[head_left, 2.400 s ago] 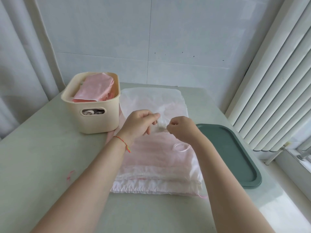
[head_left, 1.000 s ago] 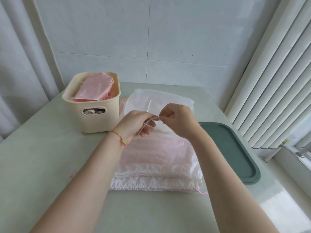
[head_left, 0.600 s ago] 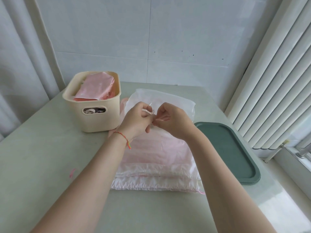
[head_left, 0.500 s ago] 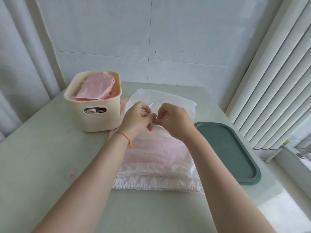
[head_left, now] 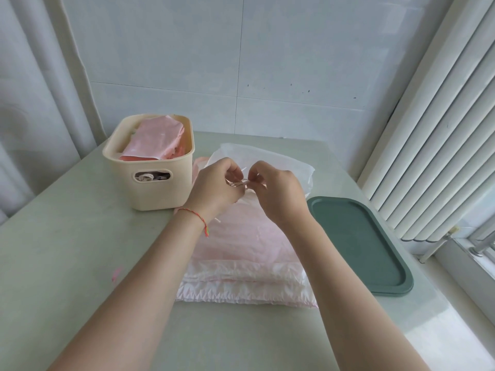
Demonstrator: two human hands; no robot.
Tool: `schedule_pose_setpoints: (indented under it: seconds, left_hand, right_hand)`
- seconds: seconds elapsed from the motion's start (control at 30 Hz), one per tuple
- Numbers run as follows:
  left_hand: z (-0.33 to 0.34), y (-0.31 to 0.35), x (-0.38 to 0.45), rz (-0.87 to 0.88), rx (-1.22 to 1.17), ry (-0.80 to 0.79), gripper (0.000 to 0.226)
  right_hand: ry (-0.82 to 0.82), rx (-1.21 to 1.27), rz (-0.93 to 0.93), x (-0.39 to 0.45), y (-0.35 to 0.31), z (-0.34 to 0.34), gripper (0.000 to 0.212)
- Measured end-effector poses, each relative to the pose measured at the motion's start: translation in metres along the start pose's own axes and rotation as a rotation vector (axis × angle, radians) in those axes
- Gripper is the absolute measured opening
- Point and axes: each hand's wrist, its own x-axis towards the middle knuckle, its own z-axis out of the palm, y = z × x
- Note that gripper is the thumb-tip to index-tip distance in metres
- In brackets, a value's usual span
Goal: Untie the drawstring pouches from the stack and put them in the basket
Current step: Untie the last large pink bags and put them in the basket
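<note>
Left hand (head_left: 214, 187) and right hand (head_left: 276, 192) both pinch the drawstring (head_left: 238, 182) mid-frame above the pouch stack (head_left: 246, 253); suggest short outward tugs, loosening the knot before moving to basket (head_left: 152, 188) upper left.

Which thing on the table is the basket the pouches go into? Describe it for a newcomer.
On the pale green table, look to its far left corner, left of the stack of pouches. The basket is the cream tub with a handle slot, already holding folded pink fabric, unlike the flat green tray on the right.
</note>
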Motion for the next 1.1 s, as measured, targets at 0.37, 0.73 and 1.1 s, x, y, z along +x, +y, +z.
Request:
schedule_pose_setpoints:
  seconds: [0.37,0.73,1.1]
  left_hand:
    - [0.009,-0.005,-0.001,0.164,0.143,0.071,0.020]
    - [0.010,-0.013,0.003,0.286,0.108,0.015,0.028]
    - [0.014,-0.011,0.003,0.217,0.029,-0.061,0.024]
  right_hand:
    - [-0.138,-0.201,-0.011,0.001,0.003,0.003,0.017]
    - [-0.448,0.724,0.637,0.004,0.011,-0.018,0.010]
    - [-0.440,0.838,0.632,0.004,0.018,-0.015,0.013]
